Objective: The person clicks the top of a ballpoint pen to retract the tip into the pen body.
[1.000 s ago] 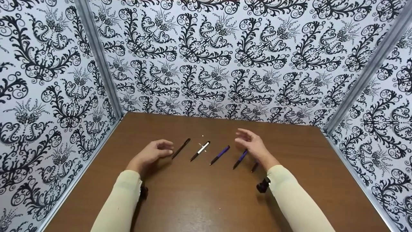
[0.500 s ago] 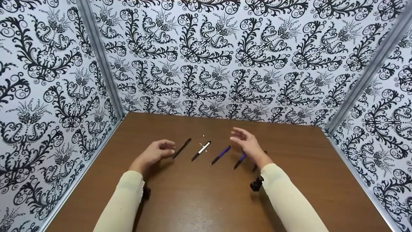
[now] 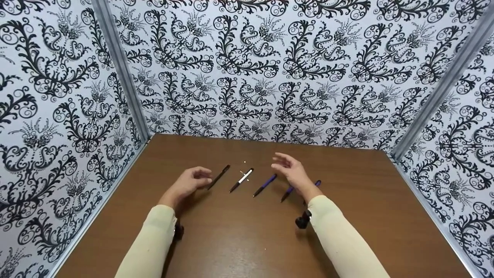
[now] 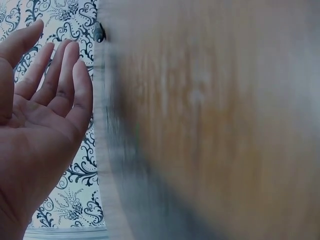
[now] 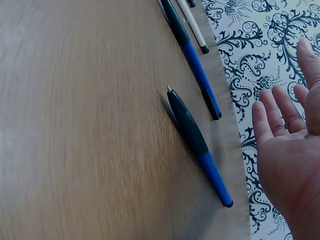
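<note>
Several pens lie slanted in a row on the brown table. At the left is a black pen (image 3: 219, 177), followed by a white pen (image 3: 242, 180) with a dark grip. Further right come a blue pen (image 3: 264, 185), a second blue pen (image 3: 286, 194) and a third blue one (image 3: 317, 183), largely hidden under the right arm. My left hand (image 3: 186, 183), fingers loosely bent and holding nothing, is beside the black pen. Above the second blue pen hovers my empty right hand (image 3: 294, 173), covering its upper end. In the right wrist view that hand's fingers (image 5: 274, 112) are relaxed.
Tiny white bits (image 3: 247, 180) lie around the white pen. Patterned walls (image 3: 251, 77) enclose the wooden table (image 3: 231, 239) at the back and both sides, with metal posts (image 3: 123, 69) at the corners. Each wrist carries a small black camera (image 3: 303, 220).
My right hand has drifted left, uncovering the far end of the rightmost pen and covering more of the second blue one. The left hand has shifted slightly right. The pens lie as before.
</note>
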A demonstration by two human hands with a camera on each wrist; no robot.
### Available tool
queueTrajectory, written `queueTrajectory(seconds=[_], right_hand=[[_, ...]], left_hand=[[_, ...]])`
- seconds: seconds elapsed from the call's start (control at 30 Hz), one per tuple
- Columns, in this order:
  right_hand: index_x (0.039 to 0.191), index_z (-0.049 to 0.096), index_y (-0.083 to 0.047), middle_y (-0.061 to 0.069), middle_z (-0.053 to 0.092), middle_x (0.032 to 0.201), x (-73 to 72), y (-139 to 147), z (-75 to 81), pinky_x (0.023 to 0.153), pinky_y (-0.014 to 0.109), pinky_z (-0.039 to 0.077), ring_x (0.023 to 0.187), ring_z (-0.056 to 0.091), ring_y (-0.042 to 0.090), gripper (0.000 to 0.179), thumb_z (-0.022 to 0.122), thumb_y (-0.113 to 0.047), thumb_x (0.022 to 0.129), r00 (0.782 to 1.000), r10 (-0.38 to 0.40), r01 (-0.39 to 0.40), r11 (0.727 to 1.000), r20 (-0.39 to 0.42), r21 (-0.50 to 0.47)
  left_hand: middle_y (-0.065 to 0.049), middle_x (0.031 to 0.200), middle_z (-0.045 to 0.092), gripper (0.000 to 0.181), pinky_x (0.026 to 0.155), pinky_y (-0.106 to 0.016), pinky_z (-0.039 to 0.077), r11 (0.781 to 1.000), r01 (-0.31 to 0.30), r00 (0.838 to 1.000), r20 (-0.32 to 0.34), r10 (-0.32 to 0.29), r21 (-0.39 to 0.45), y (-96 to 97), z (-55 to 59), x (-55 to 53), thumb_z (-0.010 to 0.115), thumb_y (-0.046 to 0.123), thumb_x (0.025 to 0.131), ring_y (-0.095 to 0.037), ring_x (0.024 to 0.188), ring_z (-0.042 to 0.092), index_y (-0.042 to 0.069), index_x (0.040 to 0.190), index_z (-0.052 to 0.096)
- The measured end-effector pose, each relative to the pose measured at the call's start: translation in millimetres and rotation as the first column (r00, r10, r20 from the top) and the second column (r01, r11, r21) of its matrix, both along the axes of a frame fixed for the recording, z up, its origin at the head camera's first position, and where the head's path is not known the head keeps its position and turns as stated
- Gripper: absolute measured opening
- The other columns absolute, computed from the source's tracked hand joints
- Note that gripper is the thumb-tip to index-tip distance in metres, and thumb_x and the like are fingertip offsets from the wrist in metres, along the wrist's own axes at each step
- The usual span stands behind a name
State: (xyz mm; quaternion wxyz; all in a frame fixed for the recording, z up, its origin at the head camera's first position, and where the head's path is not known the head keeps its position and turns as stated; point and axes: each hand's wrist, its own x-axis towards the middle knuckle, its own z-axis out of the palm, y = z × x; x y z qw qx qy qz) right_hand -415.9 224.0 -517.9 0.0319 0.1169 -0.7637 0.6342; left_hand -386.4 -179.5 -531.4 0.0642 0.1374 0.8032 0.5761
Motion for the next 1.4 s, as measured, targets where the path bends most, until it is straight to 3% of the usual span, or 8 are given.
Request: queueTrajectory(seconds=[0.3, 0.57, 1.0, 1.4], right_hand=[[0.146, 0.059, -0.010, 0.018, 0.065, 0.141, -1.0, -5, 0.7, 0.106, 0.029, 0.052, 0.129, 0.063, 0.031, 0.053, 0.077, -0.015, 0.096, 1.000, -0.011, 0.011, 1.000, -0.005, 0.003], [0.147, 0.059, -0.011, 0.014, 0.066, 0.141, -0.8, -14, -0.9, 0.103, 0.032, 0.055, 0.128, 0.064, 0.029, 0.054, 0.077, -0.016, 0.096, 1.000, 0.011, -0.011, 1.000, 0.017, -0.014], [0.145, 0.061, -0.008, 0.018, 0.067, 0.140, -2.8, -36, 0.5, 0.104, 0.032, 0.053, 0.126, 0.065, 0.032, 0.053, 0.078, -0.014, 0.095, 0.999, 0.039, -0.039, 0.999, -0.010, -0.005], [0.145, 0.060, -0.013, 0.010, 0.068, 0.139, -2.6, -43, -0.3, 0.109, 0.038, 0.051, 0.126, 0.066, 0.027, 0.055, 0.079, -0.018, 0.094, 0.999, 0.043, -0.044, 0.999, 0.023, 0.014]], left_hand=[[-0.023, 0.130, 0.068, 0.041, 0.097, -0.046, 0.058, 0.999, -0.051, 0.999, 0.008, 0.051, -0.018, 9.2, 3.8, 3.7, 0.073, 0.012, 0.098, -0.024, 0.109, 0.069, -0.004, 0.134, 0.063], [-0.016, 0.129, 0.071, 0.040, 0.097, -0.041, 0.056, 0.996, -0.062, 0.998, 0.003, 0.062, -0.065, 16.0, 5.5, 7.3, 0.074, 0.014, 0.098, -0.026, 0.114, 0.067, 0.000, 0.134, 0.065], [-0.018, 0.129, 0.070, 0.038, 0.099, -0.044, 0.056, 0.995, -0.064, 0.998, -0.002, 0.064, -0.069, 16.7, 7.0, 8.5, 0.073, 0.013, 0.098, -0.027, 0.114, 0.067, 0.001, 0.133, 0.065], [-0.016, 0.125, 0.070, 0.034, 0.096, -0.043, 0.055, 0.985, -0.120, 0.993, -0.024, 0.118, -0.122, 24.2, 5.7, 8.0, 0.073, 0.011, 0.098, -0.026, 0.111, 0.066, 0.002, 0.130, 0.067]])
